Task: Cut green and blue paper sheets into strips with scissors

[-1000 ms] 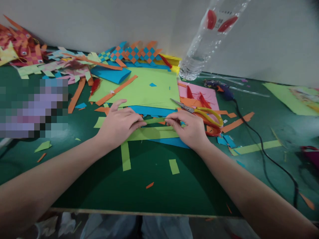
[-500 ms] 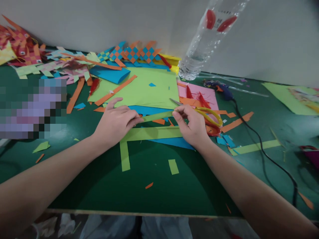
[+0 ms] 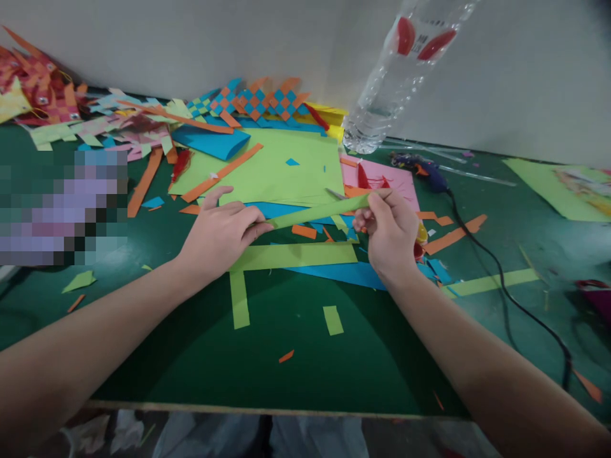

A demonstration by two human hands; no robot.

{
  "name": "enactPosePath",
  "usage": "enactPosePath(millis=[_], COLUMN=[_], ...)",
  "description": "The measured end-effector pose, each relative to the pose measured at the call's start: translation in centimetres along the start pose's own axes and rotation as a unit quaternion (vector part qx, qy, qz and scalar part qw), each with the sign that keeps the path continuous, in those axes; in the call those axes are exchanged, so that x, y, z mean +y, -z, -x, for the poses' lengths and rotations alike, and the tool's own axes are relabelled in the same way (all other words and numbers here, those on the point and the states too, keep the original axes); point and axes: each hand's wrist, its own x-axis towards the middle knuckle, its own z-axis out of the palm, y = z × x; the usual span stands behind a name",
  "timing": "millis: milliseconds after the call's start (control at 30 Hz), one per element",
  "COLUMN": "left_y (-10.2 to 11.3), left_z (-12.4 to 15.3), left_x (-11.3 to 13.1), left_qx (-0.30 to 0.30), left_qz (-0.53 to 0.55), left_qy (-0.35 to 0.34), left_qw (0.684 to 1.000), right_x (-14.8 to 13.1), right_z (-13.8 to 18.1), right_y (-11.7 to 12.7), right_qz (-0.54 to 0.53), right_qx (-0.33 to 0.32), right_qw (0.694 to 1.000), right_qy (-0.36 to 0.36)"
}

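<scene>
I hold a narrow green paper strip (image 3: pixel 319 212) between my two hands, in front of the stacked light green sheets (image 3: pixel 286 181). My left hand (image 3: pixel 219 235) pinches one end between thumb and forefinger, its little finger raised. My right hand (image 3: pixel 391 229) pinches the other end, the remaining fingers curled in. The strip runs straight, its long axis mostly left to right, slanting up toward my right; I cannot tell whether that end is lifted or just farther off.

Below it, a wider green band (image 3: pixel 296 256) lies nearly level across, its long edges close to parallel with the table's front edge, over a blue sheet (image 3: pixel 341 275). A short green strip (image 3: pixel 240 299) points from the band toward me.

The widest stretch of green table (image 3: pixel 200 356) lies between the band and the front edge, with a small green piece (image 3: pixel 333 320) and an orange scrap (image 3: pixel 286 357) on it. Room is tighter on my right: the scissors (image 3: pixel 422 233) lie partly hidden behind my hand, and a black cord (image 3: pixel 506 280) curves beyond my forearm.
</scene>
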Motion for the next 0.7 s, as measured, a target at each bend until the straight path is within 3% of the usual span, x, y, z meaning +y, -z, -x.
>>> enactPosePath(millis=[267, 400, 567, 700], left_y=[0.1, 0.3, 0.7, 0.7], left_z=[0.0, 0.0, -0.1, 0.0], left_x=[0.1, 0.3, 1.3, 2.7], left_qx=[-0.007, -0.003, 0.033, 0.023], left_qz=[0.015, 0.052, 0.097, 0.101], left_qy=[0.003, 0.0, -0.014, -0.035], left_qw=[1.0, 0.999, 0.995, 0.994], right_x=[-0.1, -0.8, -2.3, -3.3], right_z=[-0.1, -0.4, 1.2, 3.9], right_y=[-0.2, 0.0, -1.5, -3.2], right_qz=[-0.043, -0.059, -0.101, -0.081], right_qx=[0.09, 0.084, -0.007, -0.19], right_qw=[0.995, 0.994, 0.991, 0.965], right_qy=[-0.028, -0.025, -0.083, -0.163])
